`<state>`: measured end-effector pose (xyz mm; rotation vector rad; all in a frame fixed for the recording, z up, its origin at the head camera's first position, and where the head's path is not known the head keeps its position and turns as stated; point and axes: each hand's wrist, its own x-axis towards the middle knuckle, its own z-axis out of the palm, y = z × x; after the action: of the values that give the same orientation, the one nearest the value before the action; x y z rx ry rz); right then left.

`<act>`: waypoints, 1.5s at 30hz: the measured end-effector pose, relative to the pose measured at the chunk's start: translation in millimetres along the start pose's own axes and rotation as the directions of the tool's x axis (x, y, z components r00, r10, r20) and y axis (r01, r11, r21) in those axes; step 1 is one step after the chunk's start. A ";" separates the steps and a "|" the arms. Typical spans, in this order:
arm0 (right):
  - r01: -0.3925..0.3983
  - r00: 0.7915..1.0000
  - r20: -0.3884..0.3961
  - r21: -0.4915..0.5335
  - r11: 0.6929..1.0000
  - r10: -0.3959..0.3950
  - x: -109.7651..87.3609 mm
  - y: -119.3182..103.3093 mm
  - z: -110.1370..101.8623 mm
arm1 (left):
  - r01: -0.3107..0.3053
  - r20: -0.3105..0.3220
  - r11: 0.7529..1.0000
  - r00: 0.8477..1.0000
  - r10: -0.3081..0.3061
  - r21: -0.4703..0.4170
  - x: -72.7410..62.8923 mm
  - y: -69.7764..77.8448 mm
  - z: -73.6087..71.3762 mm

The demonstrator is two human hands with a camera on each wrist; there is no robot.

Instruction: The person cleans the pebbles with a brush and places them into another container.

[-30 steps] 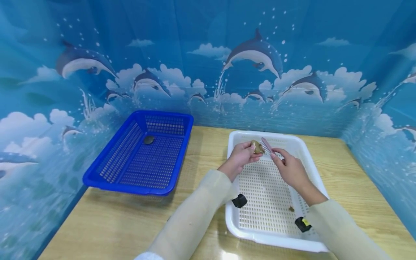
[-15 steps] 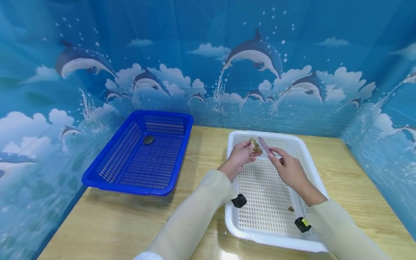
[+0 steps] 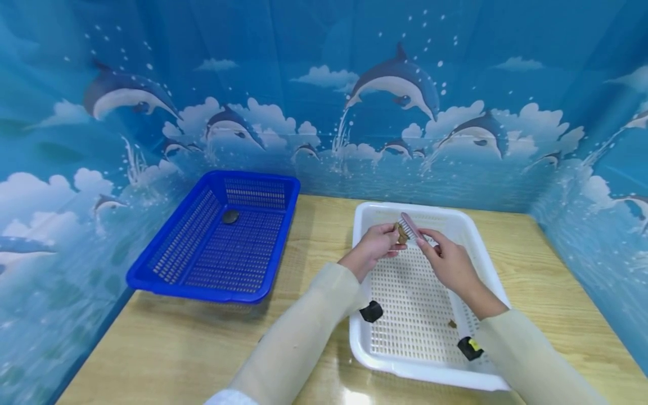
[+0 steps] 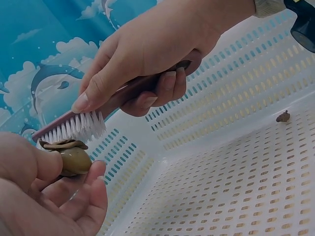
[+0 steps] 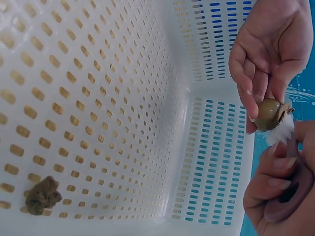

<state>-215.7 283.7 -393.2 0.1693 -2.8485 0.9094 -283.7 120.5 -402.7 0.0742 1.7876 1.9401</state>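
Shell, rounded and olive-brown, sits between the thumb and fingers of the left hand, which pinches it above the far left part of the white basket. The right hand grips the handle of a mauve brush, fingers curled round it, with the white bristles facing the left hand. Seen from the head, the shell lies just left of the bristles, and the brush's long axis slants from the right fingertips leftward and away from the person.

The work seems to turn on where bristles and edge meet: in the left wrist view the bristles lie over the shell's ruffled brown edge and appear to touch it, that edge running roughly along the brush head. The left hand is nearer, being in contact with the shell; between the shell and the right hand stands the bristled head. The shell's own long axis is hard to tell, since fingers cover part of it. A brown lump lies on the basket floor, well apart from the 2 hands
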 end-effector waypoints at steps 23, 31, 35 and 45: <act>-0.088 0.996 0.008 -0.029 0.996 0.088 1.1 1.7 0.4 | -0.021 -0.068 0.999 0.998 0.019 -0.030 -0.1 -1.6 0.8; -0.066 0.997 0.028 -0.016 0.998 0.067 0.8 1.0 2.2 | -0.079 -0.162 0.990 0.985 0.059 -0.116 -0.3 0.3 1.0; -0.042 0.999 0.015 -0.001 0.999 0.042 0.5 2.0 3.3 | -0.085 -0.162 0.989 0.985 0.065 -0.118 0.7 -0.2 1.1; -0.002 1.000 -0.028 0.010 1.000 0.002 0.5 0.3 3.4 | -0.022 -0.086 0.997 0.996 0.015 -0.080 -0.8 0.7 -1.5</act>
<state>-216.5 282.0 -396.0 0.1539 -2.8199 0.9188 -283.7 118.8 -402.0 -0.0204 1.7659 2.0543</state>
